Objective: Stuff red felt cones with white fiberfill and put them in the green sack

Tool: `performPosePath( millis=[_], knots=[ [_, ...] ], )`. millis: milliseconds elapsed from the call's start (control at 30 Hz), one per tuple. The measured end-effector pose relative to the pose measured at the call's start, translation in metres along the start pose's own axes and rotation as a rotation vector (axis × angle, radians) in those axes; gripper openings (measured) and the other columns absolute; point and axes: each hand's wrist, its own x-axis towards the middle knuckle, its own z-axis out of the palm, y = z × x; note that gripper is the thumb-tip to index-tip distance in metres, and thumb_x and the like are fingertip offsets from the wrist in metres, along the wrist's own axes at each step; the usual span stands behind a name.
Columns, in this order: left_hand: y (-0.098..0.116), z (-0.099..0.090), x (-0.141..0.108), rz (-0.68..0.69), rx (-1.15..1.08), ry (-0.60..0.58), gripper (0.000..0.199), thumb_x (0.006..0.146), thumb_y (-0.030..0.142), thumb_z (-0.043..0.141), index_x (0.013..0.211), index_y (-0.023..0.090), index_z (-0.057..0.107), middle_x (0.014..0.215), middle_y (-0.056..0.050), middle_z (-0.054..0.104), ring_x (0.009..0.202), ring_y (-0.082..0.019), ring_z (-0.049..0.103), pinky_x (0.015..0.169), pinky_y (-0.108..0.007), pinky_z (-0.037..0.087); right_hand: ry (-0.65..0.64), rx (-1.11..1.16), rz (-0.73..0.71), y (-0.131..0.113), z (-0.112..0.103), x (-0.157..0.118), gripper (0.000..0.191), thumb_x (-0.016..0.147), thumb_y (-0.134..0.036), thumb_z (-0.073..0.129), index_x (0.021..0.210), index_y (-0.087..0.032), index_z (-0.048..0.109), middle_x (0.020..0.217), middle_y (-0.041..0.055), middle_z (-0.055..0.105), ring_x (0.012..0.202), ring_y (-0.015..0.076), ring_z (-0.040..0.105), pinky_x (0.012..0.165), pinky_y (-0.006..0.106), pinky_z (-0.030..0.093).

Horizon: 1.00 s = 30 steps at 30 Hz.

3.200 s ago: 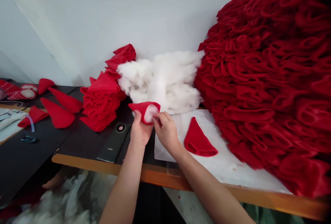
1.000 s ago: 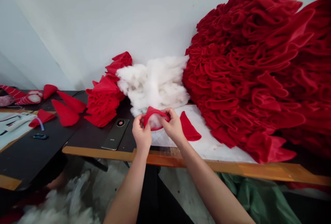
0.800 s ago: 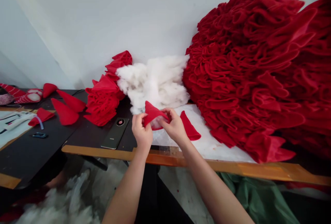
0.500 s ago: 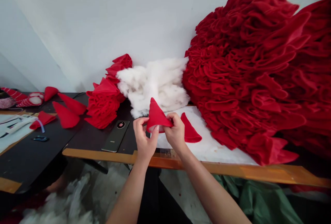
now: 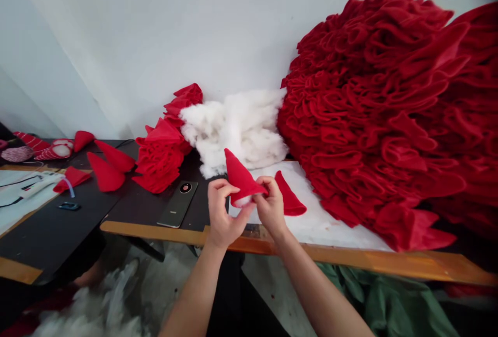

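Observation:
A red felt cone [image 5: 240, 175] is held up over the table's front edge, its tip pointing up and left, with white stuffing showing at its open bottom. My right hand [image 5: 271, 206] pinches the cone's lower right corner. My left hand [image 5: 225, 212] is at the cone's lower left, fingertips touching its side and thumb near the opening. Another red cone [image 5: 288, 195] lies flat on the white sheet [image 5: 330, 225], right of my hands. Behind the held cone is a heap of white stuffing [image 5: 241, 124].
A huge pile of red felt pieces [image 5: 373, 98] fills the right. Left are a smaller red stack [image 5: 159, 155], a phone [image 5: 178, 205], several loose red cones [image 5: 104, 171] and a small dark device [image 5: 69, 206]. Green fabric [image 5: 397, 300] hangs below the table.
The held cone has tilted further left and its opening has turned, showing more white inside. My left thumb has moved down and right. The whole view has shifted slightly.

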Motion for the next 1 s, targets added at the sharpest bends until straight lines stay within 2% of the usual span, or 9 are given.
performPosePath(
  millis=[100, 167, 233, 300, 433, 533, 700, 867, 1000],
  knots=[
    [0.0, 0.001, 0.001, -0.509, -0.504, 0.17, 0.05, 0.068, 0.055, 0.069, 0.102, 0.021, 0.057, 0.107, -0.009, 0.053, 0.101, -0.022, 0.054, 0.085, -0.035, 0.047, -0.058, 0.302, 0.208, 0.0, -0.004, 0.008, 0.017, 0.063, -0.017, 0.062, 0.077, -0.022, 0.052, 0.066, -0.0071, 0.052, 0.052, 0.008, 0.043, 0.049, 0.019, 0.035],
    [-0.001, 0.004, 0.004, -0.837, -0.806, 0.165, 0.055, 0.068, 0.062, 0.065, 0.1, 0.019, 0.058, 0.107, -0.01, 0.058, 0.103, -0.024, 0.057, 0.089, -0.039, 0.046, -0.138, 0.434, 0.301, 0.0, -0.002, 0.01, 0.021, 0.062, -0.02, 0.069, 0.076, -0.021, 0.054, 0.066, -0.0072, 0.056, 0.052, 0.0075, 0.045, 0.05, 0.018, 0.036],
    [-0.002, 0.007, 0.007, -0.983, -0.973, 0.122, 0.058, 0.062, 0.059, 0.072, 0.1, 0.018, 0.059, 0.106, -0.011, 0.062, 0.106, -0.026, 0.058, 0.093, -0.041, 0.045, -0.192, 0.462, 0.36, 0.0, 0.0, 0.008, 0.025, 0.06, -0.022, 0.074, 0.079, -0.021, 0.058, 0.075, -0.0045, 0.062, 0.061, 0.0094, 0.053, 0.057, 0.02, 0.043],
    [-0.004, 0.009, 0.009, -0.983, -0.974, 0.173, 0.058, 0.058, 0.049, 0.079, 0.103, 0.019, 0.057, 0.104, -0.009, 0.064, 0.106, -0.027, 0.059, 0.095, -0.042, 0.045, -0.145, 0.441, 0.395, 0.001, 0.003, 0.002, 0.033, 0.06, -0.024, 0.078, 0.089, -0.021, 0.063, 0.088, -0.0013, 0.066, 0.076, 0.0129, 0.059, 0.071, 0.024, 0.047],
    [-0.009, 0.013, 0.01, -0.856, -0.74, 0.263, 0.063, 0.057, 0.039, 0.081, 0.11, 0.023, 0.05, 0.103, -0.006, 0.065, 0.102, -0.026, 0.062, 0.092, -0.044, 0.048, 0.109, 0.614, 0.588, -0.002, 0.008, -0.016, 0.036, 0.072, -0.043, 0.071, 0.101, -0.024, 0.065, 0.109, 0.0023, 0.066, 0.104, 0.0179, 0.06, 0.095, 0.033, 0.045],
    [-0.01, 0.017, 0.006, -0.735, -0.491, 0.211, 0.069, 0.057, 0.037, 0.081, 0.116, 0.026, 0.047, 0.107, -0.005, 0.064, 0.102, -0.024, 0.062, 0.091, -0.042, 0.049, 0.063, 0.824, 0.789, -0.013, 0.017, -0.025, 0.045, 0.082, -0.06, 0.053, 0.102, -0.022, 0.066, 0.115, 0.0045, 0.066, 0.113, 0.02, 0.057, 0.101, 0.036, 0.042],
    [-0.009, 0.017, -0.002, -0.616, -0.032, 0.074, 0.07, 0.055, 0.031, 0.082, 0.116, 0.021, 0.048, 0.111, -0.009, 0.061, 0.108, -0.028, 0.06, 0.093, -0.041, 0.048, 0.022, 0.923, 0.922, -0.032, 0.033, -0.025, 0.053, 0.094, -0.054, 0.029, 0.104, -0.018, 0.066, 0.108, 0.0051, 0.07, 0.115, 0.0189, 0.057, 0.105, 0.034, 0.039],
    [-0.014, 0.012, -0.002, -0.62, 0.014, 0.056, 0.069, 0.056, 0.031, 0.081, 0.116, 0.021, 0.047, 0.11, -0.009, 0.062, 0.103, -0.026, 0.061, 0.089, -0.039, 0.05, 0.13, 0.896, 0.885, -0.027, 0.035, -0.03, 0.041, 0.097, -0.04, 0.032, 0.096, -0.02, 0.068, 0.1, 0.0022, 0.072, 0.107, 0.0153, 0.062, 0.102, 0.03, 0.042],
    [-0.013, 0.008, -0.001, -0.649, -0.031, -0.082, 0.068, 0.057, 0.031, 0.08, 0.117, 0.022, 0.048, 0.108, -0.007, 0.063, 0.101, -0.025, 0.062, 0.088, -0.039, 0.05, 0.2, 0.919, 0.868, -0.021, 0.036, -0.033, 0.036, 0.095, -0.04, 0.037, 0.097, -0.02, 0.067, 0.097, 0.002, 0.072, 0.099, 0.0144, 0.064, 0.095, 0.027, 0.047]
  ],
)
